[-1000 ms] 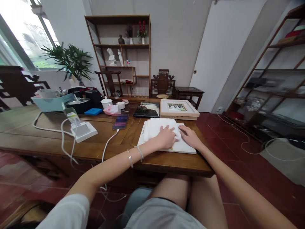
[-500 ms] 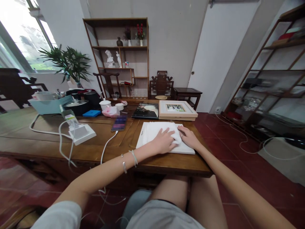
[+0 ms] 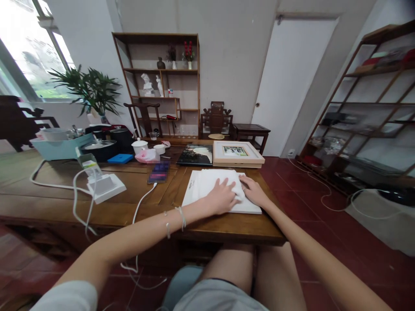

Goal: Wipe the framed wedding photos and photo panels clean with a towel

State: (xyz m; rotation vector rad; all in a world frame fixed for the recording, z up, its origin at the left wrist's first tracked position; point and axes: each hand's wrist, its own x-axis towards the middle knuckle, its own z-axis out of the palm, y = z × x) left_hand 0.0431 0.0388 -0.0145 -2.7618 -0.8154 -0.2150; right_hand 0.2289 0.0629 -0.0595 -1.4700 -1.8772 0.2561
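At the far left of the wooden table (image 3: pixel 175 183), small items are held in a light-blue storage box (image 3: pixel 60 148), with a black pot (image 3: pixel 99 147) set beside it under a glass lid. Nearer the front edge, a white charging stand (image 3: pixel 108 188) is placed, and behind it a flat blue box (image 3: pixel 120 158) is seen. Next come a white lidded cup (image 3: pixel 140 147), a pink plastic bag (image 3: pixel 147 156) and a smartphone (image 3: pixel 158 172), into which a white cable (image 3: pixel 142 201) is plugged. A dark-covered book (image 3: pixel 195 154) is laid farther back. In front of it, near the table's right end, a white flat panel is laid (image 3: pixel 248 207), mostly covered by a white cloth (image 3: pixel 210 175). The left hand (image 3: pixel 222 197) is pressed palm down on the cloth, its fingers spread; whether any fold is pinched cannot be told. Behind, a framed picture (image 3: pixel 238 152) is set against the book. Farther right, the right hand (image 3: pixel 254 192) is rested on the panel's right side, fingers extended just beside the cloth, nothing being grasped.
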